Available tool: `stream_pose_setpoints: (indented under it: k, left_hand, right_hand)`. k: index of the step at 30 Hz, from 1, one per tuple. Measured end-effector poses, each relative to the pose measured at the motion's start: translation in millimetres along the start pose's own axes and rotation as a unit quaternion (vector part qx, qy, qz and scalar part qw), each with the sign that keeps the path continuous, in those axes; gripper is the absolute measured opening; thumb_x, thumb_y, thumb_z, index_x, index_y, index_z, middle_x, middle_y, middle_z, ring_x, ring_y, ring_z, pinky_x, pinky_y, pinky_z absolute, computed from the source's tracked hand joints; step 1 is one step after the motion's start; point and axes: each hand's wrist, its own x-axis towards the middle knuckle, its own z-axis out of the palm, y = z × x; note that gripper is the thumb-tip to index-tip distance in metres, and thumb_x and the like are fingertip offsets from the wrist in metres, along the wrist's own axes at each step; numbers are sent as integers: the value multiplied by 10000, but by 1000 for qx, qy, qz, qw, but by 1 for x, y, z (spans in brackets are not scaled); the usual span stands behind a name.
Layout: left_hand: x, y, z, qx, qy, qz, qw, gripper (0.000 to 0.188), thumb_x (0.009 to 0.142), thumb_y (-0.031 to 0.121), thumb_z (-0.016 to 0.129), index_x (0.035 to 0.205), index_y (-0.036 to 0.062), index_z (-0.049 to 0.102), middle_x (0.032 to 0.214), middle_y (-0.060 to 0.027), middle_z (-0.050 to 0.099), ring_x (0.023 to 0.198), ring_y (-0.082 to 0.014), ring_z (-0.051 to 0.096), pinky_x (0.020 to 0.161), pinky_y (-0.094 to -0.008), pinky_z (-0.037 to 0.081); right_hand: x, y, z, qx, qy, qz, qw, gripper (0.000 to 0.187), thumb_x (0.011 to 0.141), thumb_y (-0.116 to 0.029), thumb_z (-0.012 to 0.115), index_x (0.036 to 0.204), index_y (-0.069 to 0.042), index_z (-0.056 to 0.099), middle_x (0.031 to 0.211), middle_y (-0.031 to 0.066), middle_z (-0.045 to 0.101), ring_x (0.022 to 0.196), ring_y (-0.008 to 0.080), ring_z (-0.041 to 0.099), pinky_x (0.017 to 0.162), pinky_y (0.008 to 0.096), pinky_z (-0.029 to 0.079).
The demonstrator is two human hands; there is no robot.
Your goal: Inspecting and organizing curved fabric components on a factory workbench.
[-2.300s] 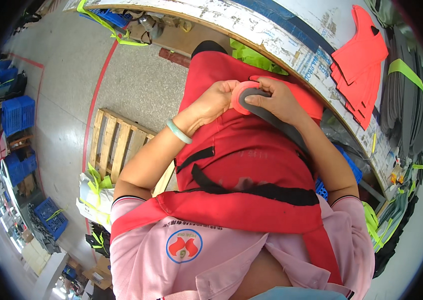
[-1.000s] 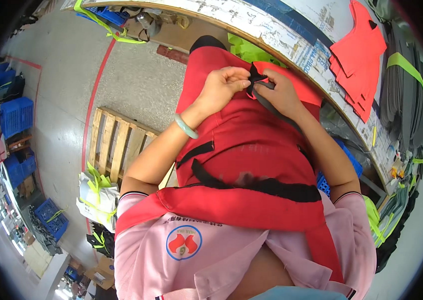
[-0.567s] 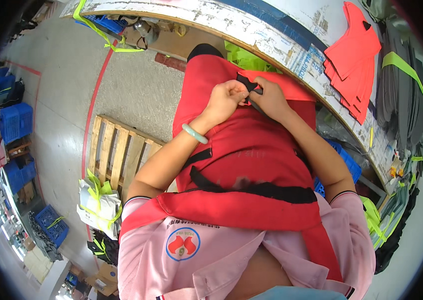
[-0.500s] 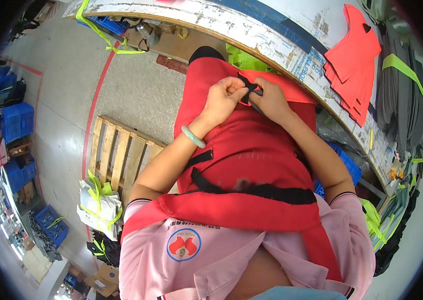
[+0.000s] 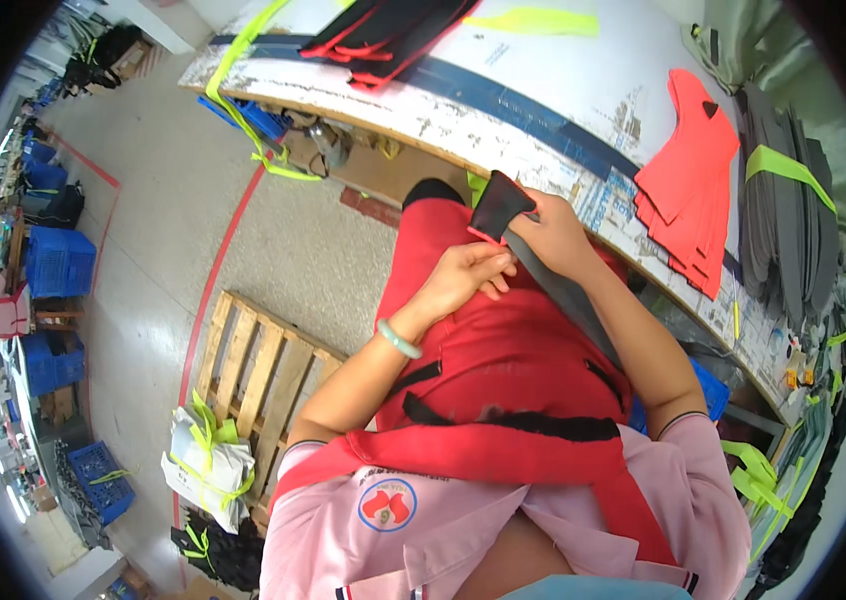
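Over my red apron (image 5: 503, 350), my right hand (image 5: 555, 238) grips a cut fabric piece (image 5: 499, 208) with a black face and red edging. A grey length of it hangs from under this hand down across my lap. Just below the piece's lower red edge is my left hand (image 5: 468, 282), its thumb and fingers drawn together. Whatever sits between those fingertips, if anything, is too small to make out. A pale green bangle (image 5: 399, 340) circles my left wrist.
The worn worktable (image 5: 533, 140) runs ahead and to the right. On it lie red fabric pieces (image 5: 688, 190), a grey bundle (image 5: 793, 190) tied with a neon strip, and black red-edged pieces (image 5: 383, 40). A wooden pallet (image 5: 263, 370) and white bundle (image 5: 208, 455) are at left.
The fabric piece has been turned; its black face and grey length now show where red was spread. My left hand has dropped toward me, away from the right. The view has shifted.
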Motion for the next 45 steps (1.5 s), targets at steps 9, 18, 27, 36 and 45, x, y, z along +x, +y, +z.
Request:
stream_pose_setpoints:
  k: [9, 18, 27, 36, 45]
  left_hand:
    - [-9, 95, 33, -269, 46, 334, 902, 620, 944, 222, 592, 1451, 63, 273, 1419, -145, 419, 1287, -228, 429, 1090, -384, 336]
    - [30, 4, -19, -563, 62, 58, 822, 441, 1000, 365, 455, 1271, 17, 475, 1275, -132, 525, 1220, -260, 479, 1058, -399, 381]
    - [54, -34, -70, -591, 125, 69, 794, 216, 947, 156, 516, 1105, 13, 549, 952, -115, 606, 977, -315, 592, 911, -435, 494]
    - [66, -35, -41, -543, 154, -23, 825, 342, 963, 327, 536, 1070, 2, 543, 938, -115, 602, 950, -303, 592, 896, -449, 498]
    - [84, -48, -56, -531, 154, -27, 833, 171, 897, 156, 598, 1017, 40, 560, 817, -68, 581, 761, -246, 588, 758, -406, 538]
  right_hand:
    - [2, -66, 26, 75, 51, -196, 976, 355, 784, -28, 645, 1132, -4, 580, 1112, 100, 563, 1035, 188, 547, 911, 299, 434]
    - [51, 17, 94, -117, 122, -155, 973, 653, 696, 18, 638, 1302, -193, 518, 1334, 110, 402, 1216, 310, 404, 945, 368, 427]
    - [-17, 31, 82, -328, -63, -204, 920, 715, 744, -273, 721, 1382, -152, 420, 1393, 58, 406, 1277, 316, 363, 1039, 465, 294]
    - [12, 65, 86, -246, -154, -93, 952, 421, 764, -86, 584, 1163, -51, 454, 1284, 144, 465, 1056, 397, 562, 818, 500, 498]
    - [25, 74, 93, -247, -224, -31, 942, 540, 743, -100, 594, 1258, -64, 434, 1351, 143, 435, 1090, 390, 557, 848, 496, 493]
